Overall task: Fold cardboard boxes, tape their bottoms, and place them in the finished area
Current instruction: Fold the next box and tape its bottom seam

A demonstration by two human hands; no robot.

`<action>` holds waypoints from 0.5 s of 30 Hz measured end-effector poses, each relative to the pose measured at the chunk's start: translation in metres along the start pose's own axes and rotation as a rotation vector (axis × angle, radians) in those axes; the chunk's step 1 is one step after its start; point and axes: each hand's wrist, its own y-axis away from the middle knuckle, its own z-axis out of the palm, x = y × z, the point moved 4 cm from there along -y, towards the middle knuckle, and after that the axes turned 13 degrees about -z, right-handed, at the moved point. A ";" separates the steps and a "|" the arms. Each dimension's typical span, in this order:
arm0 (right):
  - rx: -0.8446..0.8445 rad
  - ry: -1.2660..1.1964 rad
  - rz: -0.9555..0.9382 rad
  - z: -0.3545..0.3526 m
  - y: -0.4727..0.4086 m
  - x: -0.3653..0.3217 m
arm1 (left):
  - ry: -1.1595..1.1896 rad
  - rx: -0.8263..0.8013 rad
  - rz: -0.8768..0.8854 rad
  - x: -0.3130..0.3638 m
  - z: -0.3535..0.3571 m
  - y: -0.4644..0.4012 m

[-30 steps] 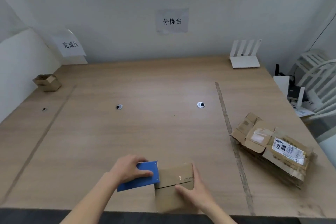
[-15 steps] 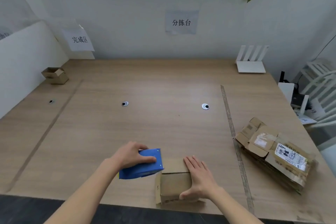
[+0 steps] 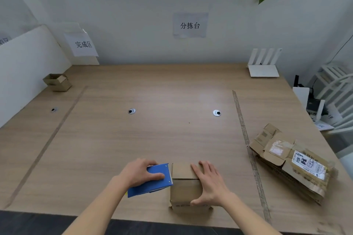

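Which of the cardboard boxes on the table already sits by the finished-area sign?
The small open-topped box at the far left, below the sign. The box being taped and the flat stack lie elsewhere.

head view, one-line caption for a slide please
Left hand brings a blue tape dispenser to the cardboard box while the right hand steadies it.

— What's the person wearing on the arms?

— No sleeve shows in view: both forearms bare up to the near edge. The left hand and right hand wear no gloves, rings or watch that I can see.
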 end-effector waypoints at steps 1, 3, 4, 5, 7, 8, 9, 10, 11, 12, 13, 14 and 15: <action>0.002 0.003 0.004 -0.002 -0.002 0.002 | 0.009 0.004 0.004 0.001 0.000 -0.002; -0.004 0.002 0.010 -0.005 -0.005 0.006 | 0.012 0.024 0.014 0.005 -0.002 -0.006; -0.011 0.003 0.010 -0.005 -0.006 0.006 | 0.009 0.033 0.016 0.006 -0.003 -0.008; -0.021 0.005 0.007 -0.004 -0.008 0.007 | 0.004 0.040 0.017 0.007 -0.003 -0.012; -0.042 -0.002 0.008 -0.002 -0.010 0.008 | -0.013 0.039 0.020 0.007 -0.003 -0.017; -0.055 -0.006 0.008 -0.001 -0.010 0.009 | -0.017 0.032 0.021 0.006 -0.002 -0.019; -0.069 -0.006 0.007 -0.001 -0.011 0.009 | -0.014 0.021 0.021 0.005 -0.001 -0.021; -0.080 0.000 0.005 -0.001 -0.012 0.009 | -0.008 0.012 0.022 0.003 0.000 -0.022; -0.085 0.010 0.003 -0.001 -0.012 0.008 | -0.005 0.006 0.024 0.002 0.001 -0.024; -0.091 0.016 0.002 0.001 -0.012 0.007 | -0.007 0.004 0.026 0.002 0.001 -0.025; -0.099 0.009 0.004 0.003 -0.012 0.005 | -0.014 0.002 0.030 0.002 0.002 -0.026; -0.106 -0.009 0.012 0.006 -0.012 0.004 | -0.024 0.000 0.035 0.002 0.002 -0.028; -0.110 -0.027 0.022 0.009 -0.012 0.004 | -0.032 -0.002 0.040 0.003 0.002 -0.030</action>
